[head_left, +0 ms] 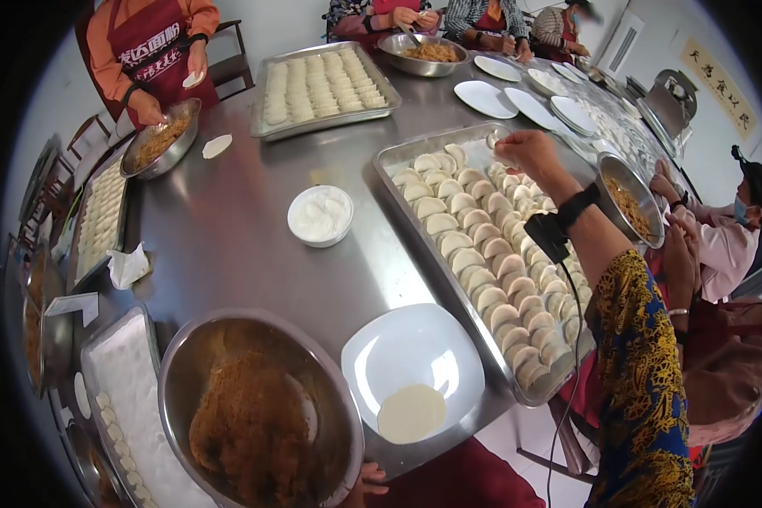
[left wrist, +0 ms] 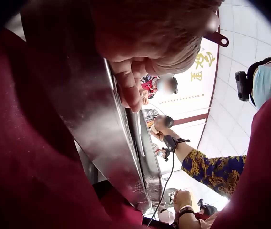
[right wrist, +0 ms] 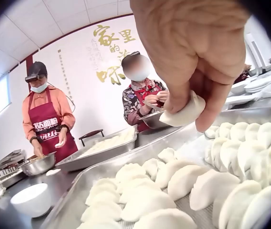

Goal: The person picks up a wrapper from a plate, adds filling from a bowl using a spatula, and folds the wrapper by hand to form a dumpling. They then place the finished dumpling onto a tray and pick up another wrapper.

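My right hand (head_left: 533, 158) pinches a folded dumpling (right wrist: 185, 112) between thumb and fingers, over the far end of a metal tray (head_left: 432, 254). Rows of pale dumplings (right wrist: 145, 202) fill much of that tray. Down at the near table edge, my left hand (left wrist: 149, 43) has curled fingers, and a dark flat handle with a hole (left wrist: 216, 38) sticks out beside its thumb; the rest of that tool is hidden. Close by that hand stands a steel bowl (head_left: 178, 372) of brown filling (head_left: 250, 423). A white plate (head_left: 411, 356) bears one round wrapper (head_left: 411, 414).
A white bowl of flour (head_left: 317, 233) sits mid-table. Another dumpling tray (head_left: 389, 97) lies at the back, with white plates (head_left: 485, 100) to its right. Other people work around the table. A cable (head_left: 571, 339) hangs from my right wrist beside the tray.
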A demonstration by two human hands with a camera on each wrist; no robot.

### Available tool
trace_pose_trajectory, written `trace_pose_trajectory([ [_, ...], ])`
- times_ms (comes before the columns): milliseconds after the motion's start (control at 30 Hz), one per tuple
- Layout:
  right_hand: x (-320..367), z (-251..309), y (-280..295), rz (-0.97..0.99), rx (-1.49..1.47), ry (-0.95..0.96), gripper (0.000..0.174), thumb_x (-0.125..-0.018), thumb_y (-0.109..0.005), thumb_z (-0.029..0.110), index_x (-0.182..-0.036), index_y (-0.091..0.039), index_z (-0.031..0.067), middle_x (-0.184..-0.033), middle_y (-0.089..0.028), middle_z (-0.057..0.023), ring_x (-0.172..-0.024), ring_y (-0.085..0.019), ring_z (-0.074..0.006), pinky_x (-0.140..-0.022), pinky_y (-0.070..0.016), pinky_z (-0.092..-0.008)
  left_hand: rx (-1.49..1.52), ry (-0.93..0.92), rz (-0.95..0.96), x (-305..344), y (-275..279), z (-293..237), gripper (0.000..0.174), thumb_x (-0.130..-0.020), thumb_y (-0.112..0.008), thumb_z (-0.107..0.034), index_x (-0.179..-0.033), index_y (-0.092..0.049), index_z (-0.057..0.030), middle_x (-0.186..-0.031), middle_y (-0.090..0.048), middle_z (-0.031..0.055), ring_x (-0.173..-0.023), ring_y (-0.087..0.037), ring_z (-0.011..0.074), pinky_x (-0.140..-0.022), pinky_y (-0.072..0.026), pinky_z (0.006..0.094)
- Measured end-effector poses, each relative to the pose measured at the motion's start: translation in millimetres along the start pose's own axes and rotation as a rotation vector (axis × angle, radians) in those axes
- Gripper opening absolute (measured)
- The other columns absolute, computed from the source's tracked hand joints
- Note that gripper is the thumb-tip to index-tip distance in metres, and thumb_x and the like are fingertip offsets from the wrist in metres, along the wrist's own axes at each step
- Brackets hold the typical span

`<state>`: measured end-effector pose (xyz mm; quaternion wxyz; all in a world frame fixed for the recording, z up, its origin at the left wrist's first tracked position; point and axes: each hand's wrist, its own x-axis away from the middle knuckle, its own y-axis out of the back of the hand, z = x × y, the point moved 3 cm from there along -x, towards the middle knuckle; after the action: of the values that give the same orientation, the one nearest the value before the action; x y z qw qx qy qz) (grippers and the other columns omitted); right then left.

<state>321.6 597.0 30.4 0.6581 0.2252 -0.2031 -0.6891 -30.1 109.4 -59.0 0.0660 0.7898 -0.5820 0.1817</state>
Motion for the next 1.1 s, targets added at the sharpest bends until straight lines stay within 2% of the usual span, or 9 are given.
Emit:
trace_pose_trajectory([
  [167, -41, -14, -22, -0.172, 0.225, -0.078, 0.016, -0.078, -0.073, 0.019, -0.087, -0.076, 0.0064, -0.078, -0.073, -0.0102, -0.065, -0.071, -0.0198, -0.06, -0.0601, -0.0321, 0.026, 0.102, 0.017, 2, 2, 4, 0.032, -0.105, -0.044, -0.018, -0.109, -0.064, 0.0074, -0.104, -0.069, 0.0151, -0.085, -0.069, 0.0209, -0.074, -0.0551, 0.0302],
  [267, -54, -22, -35, -0.198, 0.333, -0.049, 0.015, -0.076, -0.072, 0.019, -0.085, -0.077, 0.0068, -0.074, -0.072, -0.0129, -0.061, -0.071, -0.0226, -0.061, -0.0596, -0.0333, -0.027, 0.139, -0.05, 1, -12, -24, 0.032, -0.105, -0.044, -0.017, -0.111, -0.063, 0.0072, -0.103, -0.069, 0.0149, -0.084, -0.069, 0.0211, -0.074, -0.0553, 0.03],
  [367, -65, -31, -43, -0.248, 0.334, -0.076, 0.014, -0.077, -0.069, 0.018, -0.083, -0.076, 0.008, -0.076, -0.072, -0.0146, -0.063, -0.071, -0.0252, -0.063, -0.0586, -0.0363, -0.112, 0.084, 0.025, -2, -9, -25, 0.031, -0.105, -0.044, -0.017, -0.111, -0.064, 0.0066, -0.103, -0.069, 0.0156, -0.082, -0.068, 0.0209, -0.071, -0.0552, 0.0296],
  [567, -80, -39, -50, -0.277, 0.382, 0.009, 0.012, -0.077, -0.068, 0.019, -0.079, -0.075, 0.0094, -0.073, -0.071, -0.0154, -0.063, -0.07, -0.0286, -0.069, -0.0566, -0.0373, -0.068, 0.083, 0.026, -3, -8, -19, 0.031, -0.105, -0.044, -0.017, -0.111, -0.064, 0.0065, -0.104, -0.069, 0.0158, -0.082, -0.068, 0.0209, -0.071, -0.0552, 0.0295],
  [700, -92, -56, -54, -0.275, 0.474, 0.016, 0.012, -0.079, -0.068, 0.02, -0.08, -0.075, 0.0098, -0.072, -0.071, -0.0144, -0.061, -0.07, -0.0277, -0.067, -0.0563, -0.0369, -0.031, 0.076, 0.026, -3, -8, -16, 0.031, -0.105, -0.045, -0.017, -0.11, -0.064, 0.0064, -0.104, -0.069, 0.016, -0.082, -0.068, 0.0209, -0.071, -0.0552, 0.0294],
  [900, -86, -56, -51, -0.144, 0.351, -0.03, 0.015, -0.085, -0.065, 0.021, -0.085, -0.076, 0.0113, -0.074, -0.071, -0.0127, -0.057, -0.069, -0.0273, -0.065, -0.0556, -0.0357, 0.018, 0.052, 0.026, -3, -8, -13, 0.031, -0.105, -0.045, -0.017, -0.11, -0.064, 0.0064, -0.105, -0.068, 0.0163, -0.083, -0.068, 0.021, -0.07, -0.0552, 0.0293],
  [1000, -85, -64, -50, -0.16, 0.257, -0.078, 0.017, -0.085, -0.066, 0.023, -0.089, -0.077, 0.0115, -0.079, -0.072, -0.0135, -0.067, -0.071, -0.0289, -0.071, -0.0556, -0.0362, 0.037, 0.037, 0.014, -2, -7, -11, 0.031, -0.105, -0.045, -0.017, -0.11, -0.064, 0.0063, -0.106, -0.068, 0.0164, -0.083, -0.068, 0.021, -0.07, -0.0552, 0.0293],
  [1067, -84, -64, -42, -0.3, 0.43, 0.034, 0.019, -0.084, -0.067, 0.025, -0.092, -0.077, 0.0105, -0.086, -0.072, -0.0156, -0.081, -0.071, -0.0307, -0.079, -0.0546, -0.0371, 0.05, 0.024, 0.007, -2, -7, -10, 0.031, -0.105, -0.045, -0.017, -0.11, -0.064, 0.0063, -0.106, -0.068, 0.0165, -0.083, -0.068, 0.021, -0.07, -0.0552, 0.0292],
  [1100, -78, -59, -41, -0.298, 0.426, 0.038, 0.019, -0.084, -0.067, 0.025, -0.092, -0.077, 0.0105, -0.086, -0.072, -0.0156, -0.081, -0.071, -0.0307, -0.079, -0.0546, -0.0371, 0.057, 0.016, 0.003, -2, -6, -10, 0.031, -0.105, -0.045, -0.017, -0.11, -0.064, 0.0063, -0.106, -0.068, 0.0166, -0.083, -0.068, 0.021, -0.07, -0.0552, 0.0292],
])
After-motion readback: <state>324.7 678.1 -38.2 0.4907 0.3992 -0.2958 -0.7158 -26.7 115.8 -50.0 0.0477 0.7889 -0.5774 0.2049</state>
